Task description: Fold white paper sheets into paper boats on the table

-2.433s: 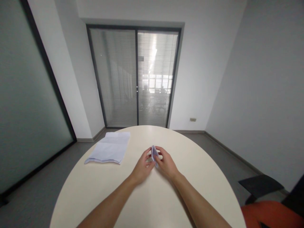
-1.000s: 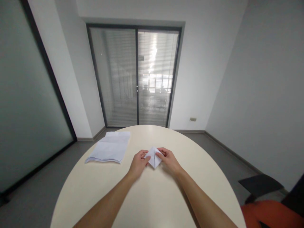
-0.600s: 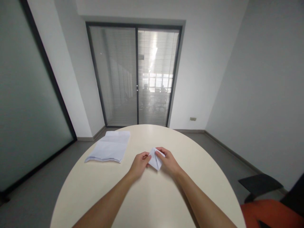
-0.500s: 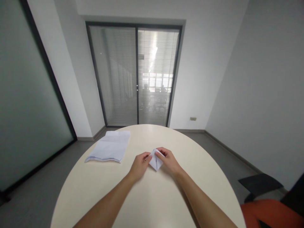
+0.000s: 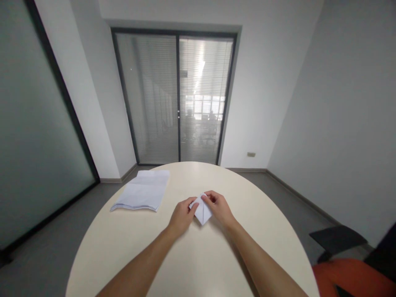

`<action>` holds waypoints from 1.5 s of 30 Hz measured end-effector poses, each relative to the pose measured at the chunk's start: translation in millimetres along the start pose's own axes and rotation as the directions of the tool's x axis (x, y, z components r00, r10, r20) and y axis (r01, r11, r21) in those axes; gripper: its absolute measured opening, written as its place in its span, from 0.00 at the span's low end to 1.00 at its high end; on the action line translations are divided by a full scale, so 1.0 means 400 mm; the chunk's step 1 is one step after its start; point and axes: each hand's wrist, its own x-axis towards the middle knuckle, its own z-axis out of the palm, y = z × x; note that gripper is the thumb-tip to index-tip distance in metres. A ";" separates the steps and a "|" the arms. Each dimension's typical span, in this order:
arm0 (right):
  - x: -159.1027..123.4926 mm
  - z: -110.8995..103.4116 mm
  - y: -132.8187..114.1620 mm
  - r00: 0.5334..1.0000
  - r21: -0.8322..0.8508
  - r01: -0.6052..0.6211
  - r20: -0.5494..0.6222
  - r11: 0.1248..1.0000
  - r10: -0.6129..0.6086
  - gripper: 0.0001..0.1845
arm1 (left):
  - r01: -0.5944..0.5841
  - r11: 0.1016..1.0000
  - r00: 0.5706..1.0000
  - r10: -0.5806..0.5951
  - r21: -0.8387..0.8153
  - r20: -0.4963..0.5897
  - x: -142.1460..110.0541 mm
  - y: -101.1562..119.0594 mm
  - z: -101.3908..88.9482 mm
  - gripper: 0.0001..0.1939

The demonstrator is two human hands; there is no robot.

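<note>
A small folded white paper (image 5: 202, 212), kite-shaped with its point toward me, lies on the round cream table (image 5: 192, 264). My left hand (image 5: 181, 214) pinches the paper's left corner with closed fingers. My right hand (image 5: 218, 206) grips its upper right edge, fingers curled over the top. Both hands rest low on the tabletop near its middle.
A stack of flat white sheets (image 5: 142, 196) lies at the table's far left. Behind the table are sliding glass doors with blinds (image 5: 177, 99). An orange chair seat (image 5: 349, 278) and a dark armrest (image 5: 337, 237) show at the lower right.
The paper, held edge-up between my hands earlier, has been opened out and laid flat as a kite shape. My fingers have shifted along its upper edges; the hands stay in place.
</note>
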 end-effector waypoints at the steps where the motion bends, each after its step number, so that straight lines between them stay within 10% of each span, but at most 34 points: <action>1: 0.001 0.000 0.006 1.000 -0.022 -0.019 0.006 1.000 0.019 0.23 | 0.013 1.000 1.000 -0.013 0.028 0.012 0.000 -0.002 0.002 0.16; 7: -0.021 0.001 0.016 0.997 -0.276 0.050 0.069 0.960 -0.033 0.28 | 0.090 0.931 0.996 -0.094 0.353 -0.006 -0.002 -0.022 0.005 0.18; 13: -0.052 0.007 -0.003 0.898 -0.528 0.305 0.438 0.793 -0.054 0.32 | 0.023 0.833 1.000 -0.027 0.553 -0.002 -0.005 -0.029 -0.007 0.16; 22: -0.050 -0.001 0.008 0.905 -0.659 0.162 0.395 0.735 0.155 0.31 | -0.179 0.807 0.949 -0.009 0.563 0.315 -0.032 -0.035 0.010 0.27; 45: -0.036 -0.038 -0.004 0.900 -0.624 0.259 0.433 0.738 0.050 0.27 | -0.086 0.743 0.971 -0.087 0.663 0.223 -0.036 -0.026 0.008 0.29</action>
